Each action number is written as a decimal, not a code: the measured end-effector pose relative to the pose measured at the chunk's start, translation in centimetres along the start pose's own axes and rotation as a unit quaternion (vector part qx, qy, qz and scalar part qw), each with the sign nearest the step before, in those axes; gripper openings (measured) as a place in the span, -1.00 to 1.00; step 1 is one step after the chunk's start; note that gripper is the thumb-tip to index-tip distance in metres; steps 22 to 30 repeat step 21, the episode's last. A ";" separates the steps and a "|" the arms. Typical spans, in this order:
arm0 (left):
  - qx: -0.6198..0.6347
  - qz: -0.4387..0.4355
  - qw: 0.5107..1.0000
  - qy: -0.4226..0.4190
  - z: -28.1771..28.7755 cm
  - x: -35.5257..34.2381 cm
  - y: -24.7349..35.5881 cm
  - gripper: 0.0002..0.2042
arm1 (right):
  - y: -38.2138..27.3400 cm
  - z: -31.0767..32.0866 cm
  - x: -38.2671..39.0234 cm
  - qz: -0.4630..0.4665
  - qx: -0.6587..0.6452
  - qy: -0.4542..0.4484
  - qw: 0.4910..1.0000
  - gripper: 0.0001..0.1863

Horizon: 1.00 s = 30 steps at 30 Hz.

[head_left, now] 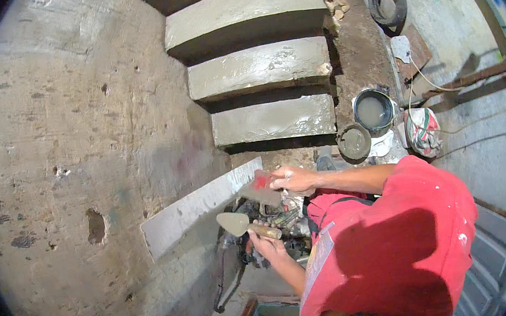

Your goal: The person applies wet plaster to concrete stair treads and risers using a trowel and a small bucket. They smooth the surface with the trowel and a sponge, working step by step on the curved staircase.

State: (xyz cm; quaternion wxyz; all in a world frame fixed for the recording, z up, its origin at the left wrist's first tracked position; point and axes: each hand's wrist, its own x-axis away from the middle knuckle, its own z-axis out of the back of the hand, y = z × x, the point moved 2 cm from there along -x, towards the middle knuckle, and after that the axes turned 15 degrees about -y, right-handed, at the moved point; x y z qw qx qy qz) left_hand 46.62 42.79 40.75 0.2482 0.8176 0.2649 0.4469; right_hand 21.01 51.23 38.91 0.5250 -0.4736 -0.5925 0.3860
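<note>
My left hand (267, 247) is closed around the handle of a pointed trowel (235, 223), whose blade points left and looks coated with grey cement. Higher up, my right hand (294, 179) grips the edge of a flat grey plate-like tool (261, 193) with a red patch; its exact kind is unclear. That tool overlaps the right end of a long pale ledge (191, 211) along the wall. Beneath both hands lies a jumble of rubble and pipes (287, 221), partly hidden by the tools and my arms.
Ahead rise several steps (274, 120) with wet grey cement faces. On the right stand a black bucket (374, 110) of greyish liquid, a shallow pan (354, 143), a white sack (423, 131) and a tyre (387, 3). A rough wall (81, 164) borders the left. A cable hangs at right.
</note>
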 end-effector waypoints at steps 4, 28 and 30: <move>-0.025 0.071 0.995 -0.068 -0.7 -2.6 0.2 -0.50 | -2.3 1.0 2.9 0.079 0.308 0.193 0.928 -0.61; -0.267 0.142 0.889 -0.343 -12.8 -6.8 0.3 -0.59 | -6.0 -0.8 5.3 0.100 0.558 0.290 0.771 -0.43; -0.267 0.142 0.889 -0.343 -12.8 -6.8 0.3 -0.59 | -6.0 -0.8 5.3 0.100 0.558 0.290 0.771 -0.43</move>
